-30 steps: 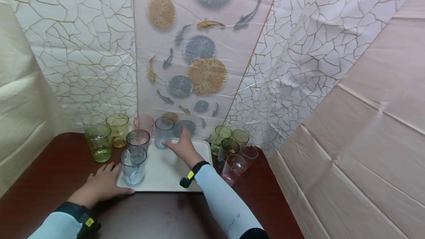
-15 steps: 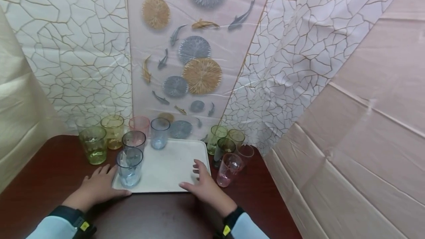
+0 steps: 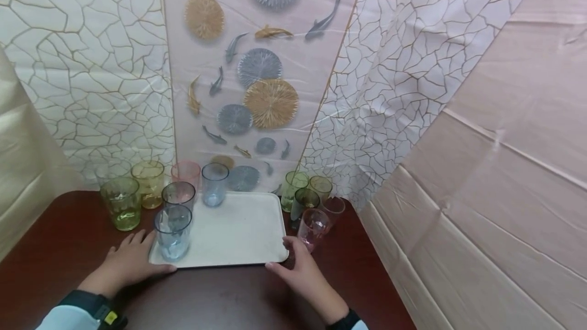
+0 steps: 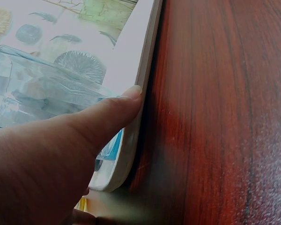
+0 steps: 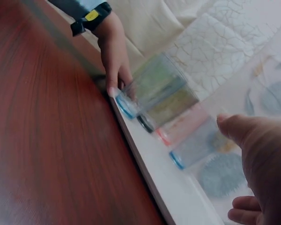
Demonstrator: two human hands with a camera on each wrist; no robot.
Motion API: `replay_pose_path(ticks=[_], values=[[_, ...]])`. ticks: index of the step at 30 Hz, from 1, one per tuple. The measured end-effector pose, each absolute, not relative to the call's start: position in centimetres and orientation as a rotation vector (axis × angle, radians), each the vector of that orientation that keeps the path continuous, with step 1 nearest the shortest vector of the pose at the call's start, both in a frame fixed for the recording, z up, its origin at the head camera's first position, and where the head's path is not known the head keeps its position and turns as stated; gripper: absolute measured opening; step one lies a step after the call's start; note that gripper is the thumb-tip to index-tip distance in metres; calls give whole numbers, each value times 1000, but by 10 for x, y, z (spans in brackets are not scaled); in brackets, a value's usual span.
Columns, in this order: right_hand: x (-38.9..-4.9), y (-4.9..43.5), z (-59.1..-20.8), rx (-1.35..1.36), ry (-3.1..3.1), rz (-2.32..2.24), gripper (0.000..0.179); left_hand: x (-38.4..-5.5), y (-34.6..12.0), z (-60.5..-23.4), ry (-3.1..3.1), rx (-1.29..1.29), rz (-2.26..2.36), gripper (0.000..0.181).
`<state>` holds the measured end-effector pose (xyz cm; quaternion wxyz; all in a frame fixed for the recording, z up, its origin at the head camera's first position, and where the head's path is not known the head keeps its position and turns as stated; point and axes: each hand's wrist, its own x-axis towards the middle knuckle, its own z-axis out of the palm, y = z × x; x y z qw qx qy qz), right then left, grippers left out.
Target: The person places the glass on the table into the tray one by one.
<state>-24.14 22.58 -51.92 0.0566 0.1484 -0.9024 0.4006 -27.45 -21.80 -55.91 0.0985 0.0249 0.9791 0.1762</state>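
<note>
A white rectangular tray [image 3: 238,233] lies on the dark wood table. Along its left side and back stand a light blue glass [image 3: 173,238], a dark-rimmed glass [image 3: 179,195], a pink-rimmed glass [image 3: 185,172] and another blue glass [image 3: 214,187]. My left hand [image 3: 126,263] rests at the near left corner, its thumb [image 4: 126,99] lying on the rim and the fingers extended beside the tray's left edge. At the near right corner is my right hand [image 3: 304,274], thumb at the front edge and fingertips beside the right edge, its fingers loosely spread.
Left of the tray stand a green glass [image 3: 124,208], a yellow glass [image 3: 149,190] and a paler glass behind. Close to its right edge cluster several more, among them a light green glass [image 3: 293,195] and a pink glass [image 3: 313,228]. Patterned cloth [image 3: 257,141] hangs behind the table.
My right hand has left the back blue glass, now standing on the tray, and come forward and right to the near right corner. My left hand stays at its corner.
</note>
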Motion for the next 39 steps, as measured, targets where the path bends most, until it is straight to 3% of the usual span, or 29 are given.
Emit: replay_pose_path(ticks=[5, 12, 21, 39], values=[[-234, 257, -524, 181, -2663, 1176, 63, -273, -218, -562, 2904, 79, 524, 142], [-258, 286, -527, -138, -2507, 1174, 77, -273, -219, -561, 2917, 89, 531, 141], [-299, 280, -537, -179, -2349, 1453, 106, -272, -218, -560, 2908, 83, 533, 142], [-307, 277, -537, -133, -2277, 1487, 90, -267, -213, -549, 2894, 79, 532, 139]])
